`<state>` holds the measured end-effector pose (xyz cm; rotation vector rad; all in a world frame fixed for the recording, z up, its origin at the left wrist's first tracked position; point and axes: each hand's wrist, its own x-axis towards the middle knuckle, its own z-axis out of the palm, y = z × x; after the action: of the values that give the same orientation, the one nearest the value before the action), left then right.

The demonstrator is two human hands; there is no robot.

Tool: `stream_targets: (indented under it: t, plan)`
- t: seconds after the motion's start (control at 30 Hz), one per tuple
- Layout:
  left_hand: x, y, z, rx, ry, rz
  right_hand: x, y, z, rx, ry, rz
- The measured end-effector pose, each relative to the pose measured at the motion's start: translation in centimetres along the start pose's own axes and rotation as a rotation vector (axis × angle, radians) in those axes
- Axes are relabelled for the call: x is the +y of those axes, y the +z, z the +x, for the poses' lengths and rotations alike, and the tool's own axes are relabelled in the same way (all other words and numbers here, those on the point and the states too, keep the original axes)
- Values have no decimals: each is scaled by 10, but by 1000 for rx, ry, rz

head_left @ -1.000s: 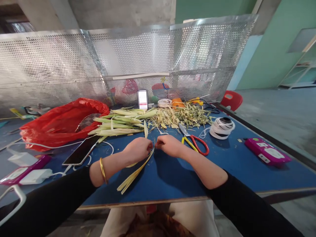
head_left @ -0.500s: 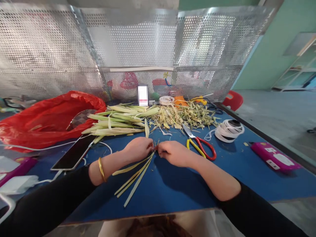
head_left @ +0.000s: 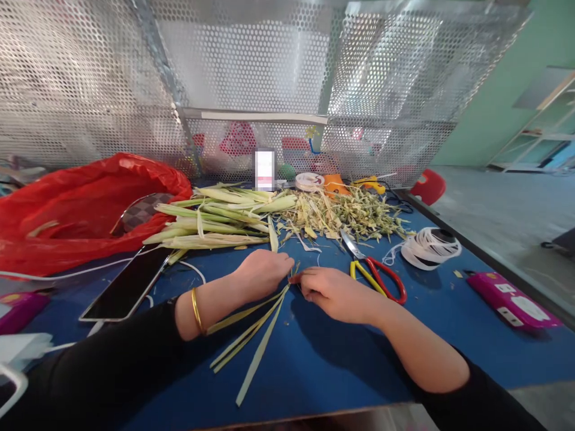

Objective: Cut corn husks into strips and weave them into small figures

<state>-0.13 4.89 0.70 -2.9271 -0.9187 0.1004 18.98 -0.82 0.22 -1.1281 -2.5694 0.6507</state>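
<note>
Several narrow pale-green leaf strips point(head_left: 259, 346) fan out toward the front of the blue table point(head_left: 323, 371), their upper ends gathered between my hands. My left hand point(head_left: 265, 274), below a gold bangle, is closed on that gathered end. From the other side my right hand point(head_left: 326, 290) pinches at the same end with thumb and forefinger; the fingertips partly hide it. Just behind lies a pile of long green husks point(head_left: 220, 218). Scissors point(head_left: 375, 269) with one red and one yellow handle rest open to the right of my right hand.
A red plastic bag point(head_left: 81, 215) and a dark phone point(head_left: 128, 284) with white cables lie left. Dry scraps point(head_left: 350, 212) are heaped at the back. On the right are a white string roll point(head_left: 431, 248) and a purple packet point(head_left: 512, 299). A perforated metal screen point(head_left: 251, 66) stands behind.
The view has shifted slightly, so the table things appear moved a little. Both hands stay together at the gathered end of the strips, with only small finger movement.
</note>
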Motion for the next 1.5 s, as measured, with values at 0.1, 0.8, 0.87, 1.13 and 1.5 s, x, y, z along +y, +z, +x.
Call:
stream_targets:
  t: [0.1,0.8,0.87,1.13,1.5]
  plan:
    - [-1,-1,-2,5,-63,-58,-1,-1,0,6,3,22]
    - [-14,9,4,-220,-441,-1589,-2,-7,0,58,104,209]
    - [-14,6,3,-229,-441,-1612,-1,-7,0,86,124,235]
    - [-6,10,4,-220,-424,-1518,1,-4,4,271,264,446]
    - [1,18,7,-118,-358,-1420,14,1,9,580,294,949]
